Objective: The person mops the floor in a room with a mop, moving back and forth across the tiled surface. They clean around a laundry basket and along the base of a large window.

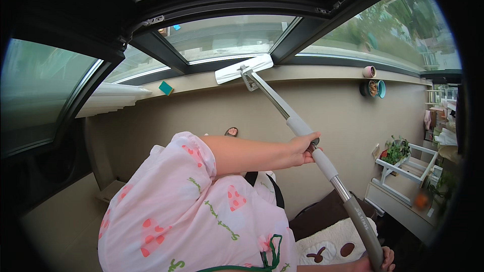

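A telescopic pole (272,96) with a flat white mop head (261,64) runs diagonally from the window to the lower right. My left hand (303,149) is wrapped around its joint between two light grey grip sleeves, with the arm stretched across my body. Farther down, my right hand (385,260) holds the thick grey-brown handle (363,221), partly cut off by the bottom rim. The mop head is tilted and overlaps the beige windowsill (196,85) and lower window frame in view; whether it touches them I cannot tell.
A teal-and-yellow sponge (165,88) lies on the sill, left of a small pink pot (368,71). A turquoise pot (381,89) stands below. An opened window sash (49,83) juts in at left. A white stand (397,172) with plants and a plush cushion (334,240) are at right.
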`<move>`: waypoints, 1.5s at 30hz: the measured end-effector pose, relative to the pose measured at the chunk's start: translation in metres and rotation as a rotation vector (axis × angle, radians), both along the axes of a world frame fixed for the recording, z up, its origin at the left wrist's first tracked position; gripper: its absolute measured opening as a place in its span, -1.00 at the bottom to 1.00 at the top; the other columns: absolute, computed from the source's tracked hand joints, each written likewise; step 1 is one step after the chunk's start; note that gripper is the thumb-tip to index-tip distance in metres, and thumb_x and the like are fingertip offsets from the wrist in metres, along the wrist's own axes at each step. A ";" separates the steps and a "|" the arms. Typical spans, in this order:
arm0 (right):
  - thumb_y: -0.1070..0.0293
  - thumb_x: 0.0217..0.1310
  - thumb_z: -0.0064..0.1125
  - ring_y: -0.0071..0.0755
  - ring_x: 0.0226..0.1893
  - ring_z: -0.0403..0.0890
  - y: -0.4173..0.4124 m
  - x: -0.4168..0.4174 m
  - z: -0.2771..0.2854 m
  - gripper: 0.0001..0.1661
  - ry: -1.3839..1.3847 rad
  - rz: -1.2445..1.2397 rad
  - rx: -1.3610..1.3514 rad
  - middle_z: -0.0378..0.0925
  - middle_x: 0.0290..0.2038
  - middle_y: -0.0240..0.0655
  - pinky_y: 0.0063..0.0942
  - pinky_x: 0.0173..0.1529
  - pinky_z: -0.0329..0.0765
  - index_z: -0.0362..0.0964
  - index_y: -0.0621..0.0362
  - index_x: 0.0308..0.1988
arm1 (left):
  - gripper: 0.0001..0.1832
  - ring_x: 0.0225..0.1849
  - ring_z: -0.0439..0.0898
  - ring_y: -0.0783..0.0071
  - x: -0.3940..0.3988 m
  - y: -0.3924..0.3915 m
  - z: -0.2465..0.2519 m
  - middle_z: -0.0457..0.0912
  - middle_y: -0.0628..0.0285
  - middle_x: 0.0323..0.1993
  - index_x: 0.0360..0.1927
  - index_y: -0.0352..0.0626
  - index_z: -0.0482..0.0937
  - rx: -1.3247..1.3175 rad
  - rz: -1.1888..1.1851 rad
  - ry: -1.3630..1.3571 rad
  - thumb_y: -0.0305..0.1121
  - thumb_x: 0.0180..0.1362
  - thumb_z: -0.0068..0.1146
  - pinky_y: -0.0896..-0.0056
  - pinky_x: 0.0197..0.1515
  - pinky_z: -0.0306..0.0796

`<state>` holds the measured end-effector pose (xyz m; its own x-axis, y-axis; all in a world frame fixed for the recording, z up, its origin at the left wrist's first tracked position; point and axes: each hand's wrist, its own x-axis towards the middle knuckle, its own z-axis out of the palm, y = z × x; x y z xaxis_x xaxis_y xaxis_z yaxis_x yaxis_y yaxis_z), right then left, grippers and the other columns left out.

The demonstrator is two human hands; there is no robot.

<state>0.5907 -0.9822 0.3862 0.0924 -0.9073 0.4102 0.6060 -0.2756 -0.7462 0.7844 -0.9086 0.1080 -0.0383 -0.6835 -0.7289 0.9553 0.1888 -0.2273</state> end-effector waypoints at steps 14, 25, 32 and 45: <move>0.30 -0.08 0.26 -0.48 -0.44 0.39 -0.095 0.078 -0.023 -0.82 -0.045 0.092 -0.051 0.40 -0.50 -0.55 -0.41 -0.23 0.36 0.37 -0.02 -0.47 | -0.72 -0.42 0.59 0.27 0.049 -0.071 -0.016 0.34 0.29 -0.57 -0.38 -0.17 0.28 0.130 -0.008 0.068 -0.24 0.08 0.11 0.19 -0.22 0.57; 0.03 0.06 0.07 -0.65 -0.79 0.21 -0.157 0.189 -0.027 -0.56 0.020 1.145 -0.450 0.19 -0.79 -0.52 -0.64 -0.67 0.35 0.13 0.06 -0.61 | -0.68 -0.30 0.56 0.24 0.097 -0.090 -0.016 0.40 0.12 -0.43 -0.26 -0.26 0.22 0.103 0.423 0.079 -0.32 0.08 0.07 0.21 -0.12 0.51; -0.02 0.06 -0.10 -0.59 -0.75 0.19 -0.172 0.223 -0.011 -0.59 0.080 1.157 -0.336 0.17 -0.77 -0.50 -0.59 -0.60 0.27 0.17 0.08 -0.57 | -0.62 -0.18 0.52 0.19 0.127 -0.108 0.004 0.38 0.01 -0.24 -0.15 -0.33 0.16 0.186 0.649 0.128 -0.40 0.06 0.07 0.23 -0.08 0.48; -0.19 0.19 -0.34 -0.51 -0.68 0.20 -0.195 0.222 -0.007 -0.45 0.262 1.099 -0.385 0.19 -0.69 -0.45 -0.49 -0.52 0.28 0.19 0.10 -0.44 | -0.65 -0.24 0.52 0.27 0.129 -0.127 0.019 0.36 0.08 -0.30 -0.22 -0.29 0.16 0.174 0.573 0.111 -0.29 0.09 0.01 0.27 -0.08 0.45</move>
